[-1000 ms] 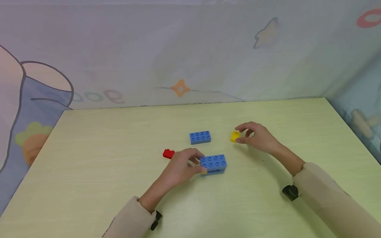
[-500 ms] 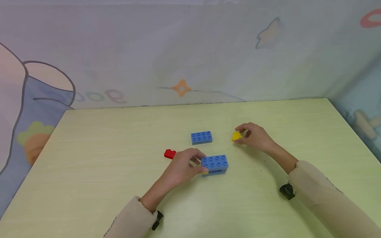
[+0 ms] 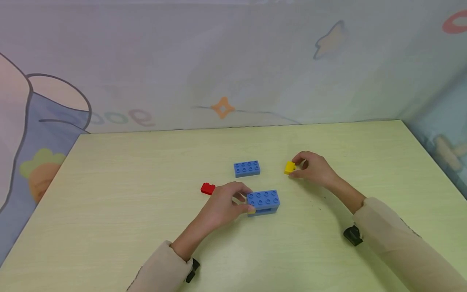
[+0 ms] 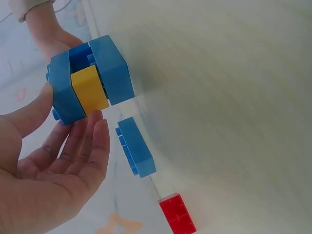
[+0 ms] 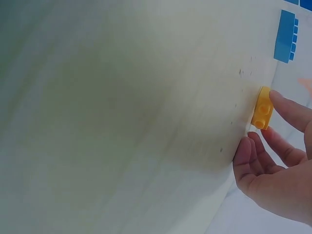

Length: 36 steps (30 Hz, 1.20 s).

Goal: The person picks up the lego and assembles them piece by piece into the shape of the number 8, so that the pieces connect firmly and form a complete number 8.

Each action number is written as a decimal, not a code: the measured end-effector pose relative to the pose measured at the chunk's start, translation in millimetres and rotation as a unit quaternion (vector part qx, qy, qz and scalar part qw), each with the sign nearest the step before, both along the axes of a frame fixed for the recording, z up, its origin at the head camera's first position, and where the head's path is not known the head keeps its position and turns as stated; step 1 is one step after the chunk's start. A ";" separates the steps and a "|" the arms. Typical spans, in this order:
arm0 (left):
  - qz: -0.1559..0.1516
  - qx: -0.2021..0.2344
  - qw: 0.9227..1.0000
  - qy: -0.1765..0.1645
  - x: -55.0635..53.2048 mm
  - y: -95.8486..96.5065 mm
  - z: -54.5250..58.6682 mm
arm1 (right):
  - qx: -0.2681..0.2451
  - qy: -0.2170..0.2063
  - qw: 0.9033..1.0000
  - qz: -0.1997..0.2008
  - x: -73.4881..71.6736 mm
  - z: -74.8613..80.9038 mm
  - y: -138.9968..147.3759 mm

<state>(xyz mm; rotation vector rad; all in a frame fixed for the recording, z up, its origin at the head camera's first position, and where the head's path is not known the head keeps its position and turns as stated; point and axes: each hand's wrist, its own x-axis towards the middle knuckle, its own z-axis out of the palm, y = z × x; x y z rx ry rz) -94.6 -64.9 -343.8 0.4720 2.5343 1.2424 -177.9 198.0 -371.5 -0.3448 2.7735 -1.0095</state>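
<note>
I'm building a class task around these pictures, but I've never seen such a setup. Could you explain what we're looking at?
There is no machine here, only a person's bare left hand and right hand. The head picture comes from a camera worn on the head, looking forward and down; the other two come from cameras on each wrist, watching that hand's work. On the pale table lie a loose blue toy brick with eight studs and a red toy brick. The left hand holds a brick stack: two blue bricks with a yellow filler brick between them. The right hand pinches a small yellow brick.
</note>
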 end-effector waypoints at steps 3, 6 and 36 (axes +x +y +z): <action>0.000 0.001 1.000 0.000 0.1 0.3 0.0 | -0.002 -0.001 1.000 -0.001 0.1 -0.4 0.3; -0.001 -0.001 1.000 0.000 0.2 0.7 -0.1 | -0.004 -0.006 1.000 -0.002 1.0 0.1 1.1; -0.001 -0.006 1.000 -0.006 0.0 0.4 0.9 | -0.083 0.082 0.971 0.210 55.7 40.7 -22.8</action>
